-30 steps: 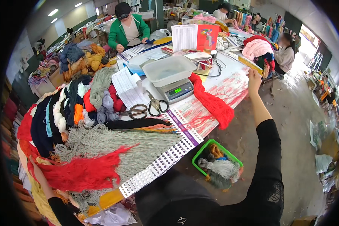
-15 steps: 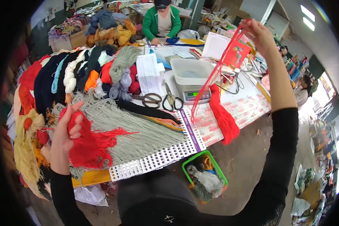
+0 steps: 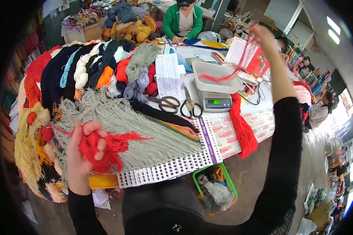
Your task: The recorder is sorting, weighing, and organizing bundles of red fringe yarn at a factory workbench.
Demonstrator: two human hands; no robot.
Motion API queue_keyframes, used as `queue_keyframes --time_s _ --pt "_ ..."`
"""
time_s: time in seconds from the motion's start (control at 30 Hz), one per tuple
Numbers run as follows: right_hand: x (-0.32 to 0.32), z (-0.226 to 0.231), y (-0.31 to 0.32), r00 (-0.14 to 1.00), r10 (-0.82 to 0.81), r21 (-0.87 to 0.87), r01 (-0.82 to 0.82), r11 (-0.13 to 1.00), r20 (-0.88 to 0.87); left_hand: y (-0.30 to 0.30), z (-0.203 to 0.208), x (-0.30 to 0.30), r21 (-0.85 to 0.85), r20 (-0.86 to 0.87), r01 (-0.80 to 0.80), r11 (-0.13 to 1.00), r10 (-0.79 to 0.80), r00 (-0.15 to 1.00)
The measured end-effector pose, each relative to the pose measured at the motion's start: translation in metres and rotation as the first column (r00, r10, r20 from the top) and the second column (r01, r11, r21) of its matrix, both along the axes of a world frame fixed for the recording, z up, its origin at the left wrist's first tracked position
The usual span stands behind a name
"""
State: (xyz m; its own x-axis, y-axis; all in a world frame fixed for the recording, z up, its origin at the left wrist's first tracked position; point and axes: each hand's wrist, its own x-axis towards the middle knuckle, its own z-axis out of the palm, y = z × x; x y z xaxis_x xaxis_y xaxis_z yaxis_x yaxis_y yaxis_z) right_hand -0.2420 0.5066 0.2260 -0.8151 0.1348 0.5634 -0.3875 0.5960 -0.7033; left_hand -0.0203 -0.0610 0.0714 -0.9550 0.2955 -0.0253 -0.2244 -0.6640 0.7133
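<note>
My left hand (image 3: 79, 152) is closed round a bunch of red yarn (image 3: 115, 150), whose loose ends spread over pale grey yarn (image 3: 149, 135) on the table. Raised at the upper right, my right hand (image 3: 265, 38) is smeared by motion. Thin red yarn strands (image 3: 242, 62) hang from its fingers, their lower ends over a translucent plastic tub (image 3: 199, 67). The tub sits on a digital scale (image 3: 208, 106) with a lit green display. Beside the scale, a red skein (image 3: 242, 131) droops over the table's edge. White perforated strips (image 3: 161, 171) hold the grey yarn's ends.
Two pairs of scissors, one black (image 3: 166, 103) and one open-bladed (image 3: 192, 108), lie left of the scale. Many coloured skeins (image 3: 53, 78) are heaped at the left. A green bin (image 3: 230, 181) with yarn stands below the table. Across it sits a person in green (image 3: 169, 22).
The red strands from my right hand have swung left over the tub; before, they hung straight down beside the scale. My left hand has shifted slightly right and down in view with its red bunch.
</note>
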Motion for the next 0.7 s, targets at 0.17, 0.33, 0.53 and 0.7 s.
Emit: queue_keyframes --time_s 0.17,0.33,0.53,0.7 --pt "0.016 -0.185 0.026 0.965 -0.073 0.505 -0.066 0.861 0.251 0.04 -0.018 0.0 -0.05 -0.057 0.115 0.992 -0.117 0.991" --pt "0.104 -0.264 -0.039 0.957 -0.283 0.523 0.208 0.826 0.067 0.055 -0.034 0.005 -0.193 -0.197 0.071 0.979 -0.11 0.974" --pt "0.217 -0.243 -0.181 0.937 0.287 -0.064 -0.28 0.958 0.2 0.098 -0.051 0.011 -0.621 -0.391 -0.109 0.776 -0.187 0.901" --pt "0.277 -0.23 -0.278 0.749 0.602 -0.413 -0.472 0.779 0.279 0.132 -0.067 0.03 -0.525 -0.287 0.088 0.846 -0.274 0.918"
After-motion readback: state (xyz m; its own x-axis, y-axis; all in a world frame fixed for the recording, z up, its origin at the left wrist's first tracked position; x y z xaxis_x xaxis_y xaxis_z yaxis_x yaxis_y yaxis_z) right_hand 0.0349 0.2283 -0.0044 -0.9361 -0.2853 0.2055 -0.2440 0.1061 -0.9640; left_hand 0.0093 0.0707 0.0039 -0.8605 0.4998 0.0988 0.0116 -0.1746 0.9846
